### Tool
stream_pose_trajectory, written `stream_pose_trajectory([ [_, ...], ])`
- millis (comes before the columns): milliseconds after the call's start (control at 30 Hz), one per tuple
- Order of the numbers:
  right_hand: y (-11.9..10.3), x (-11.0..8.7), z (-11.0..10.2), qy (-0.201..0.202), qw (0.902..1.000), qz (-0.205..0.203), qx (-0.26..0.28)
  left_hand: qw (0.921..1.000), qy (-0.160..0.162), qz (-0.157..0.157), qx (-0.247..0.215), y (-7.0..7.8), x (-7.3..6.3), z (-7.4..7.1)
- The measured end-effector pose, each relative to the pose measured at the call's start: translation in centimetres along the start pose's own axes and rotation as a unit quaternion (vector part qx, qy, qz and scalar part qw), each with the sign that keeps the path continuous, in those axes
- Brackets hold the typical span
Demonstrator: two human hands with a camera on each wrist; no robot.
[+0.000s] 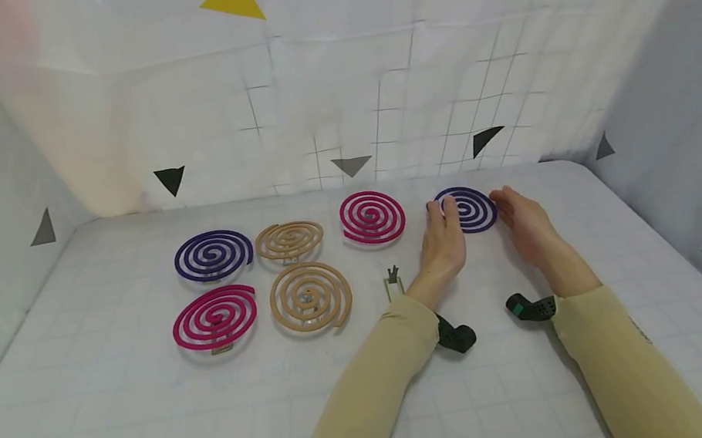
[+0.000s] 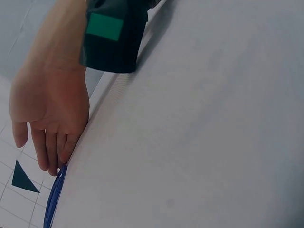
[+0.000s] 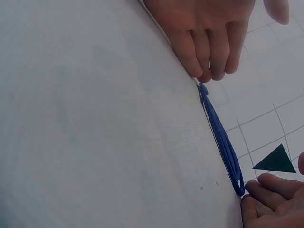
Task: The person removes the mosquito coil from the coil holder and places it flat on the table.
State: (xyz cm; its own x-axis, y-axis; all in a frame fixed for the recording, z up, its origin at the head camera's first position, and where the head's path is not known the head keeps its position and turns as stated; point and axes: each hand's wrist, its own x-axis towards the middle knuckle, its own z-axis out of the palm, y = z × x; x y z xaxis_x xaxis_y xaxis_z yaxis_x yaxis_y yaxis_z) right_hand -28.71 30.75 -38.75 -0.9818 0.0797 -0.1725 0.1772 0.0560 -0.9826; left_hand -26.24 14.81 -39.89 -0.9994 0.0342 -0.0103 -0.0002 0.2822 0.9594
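A dark blue mosquito coil (image 1: 479, 210) lies at the back right of the white table, between my two hands. My left hand (image 1: 443, 242) is at its left edge, fingers straight and partly covering it. On the other side, my right hand (image 1: 532, 230) has its straight fingertips at the coil's right edge. In the right wrist view the blue coil (image 3: 222, 137) appears edge-on, low against the tabletop, with fingertips at both ends. The left wrist view shows the right hand (image 2: 52, 104) palm toward the camera, its fingertips by the coil (image 2: 55, 197).
Left of my hands lie a pink coil (image 1: 372, 217), a tan coil (image 1: 289, 241) and another blue coil (image 1: 213, 255) along the back. In front are a pink coil (image 1: 215, 318) and a tan coil (image 1: 310, 297). A small stand (image 1: 394, 286) is beside my left wrist.
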Motion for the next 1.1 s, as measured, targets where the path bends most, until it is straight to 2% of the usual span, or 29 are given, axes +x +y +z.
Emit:
stream_pose_trajectory([
  [467,-0.1,-0.2,0.1,0.01,0.9998,-0.003,-0.018,1.0,-0.004,-0.006,-0.003,0.2,-0.2,0.1],
  [733,0.2,0.0,0.0,0.022,0.9997,0.009,-0.001,0.9999,-0.001,-0.013,-0.004,0.5,-0.3,0.1],
  [833,0.2,-0.1,0.1,0.027,0.9994,0.02,0.012,0.9998,-0.014,-0.01,-0.014,0.8,-0.8,-0.1],
  [1033,-0.4,-0.7,0.4,0.037,0.9987,0.021,0.026,0.9986,-0.036,0.022,-0.032,2.1,-2.2,-0.9],
  [1100,-0.7,-0.8,0.6,0.046,0.9984,0.021,0.026,0.9982,-0.04,0.019,-0.04,2.7,-2.7,-1.3],
])
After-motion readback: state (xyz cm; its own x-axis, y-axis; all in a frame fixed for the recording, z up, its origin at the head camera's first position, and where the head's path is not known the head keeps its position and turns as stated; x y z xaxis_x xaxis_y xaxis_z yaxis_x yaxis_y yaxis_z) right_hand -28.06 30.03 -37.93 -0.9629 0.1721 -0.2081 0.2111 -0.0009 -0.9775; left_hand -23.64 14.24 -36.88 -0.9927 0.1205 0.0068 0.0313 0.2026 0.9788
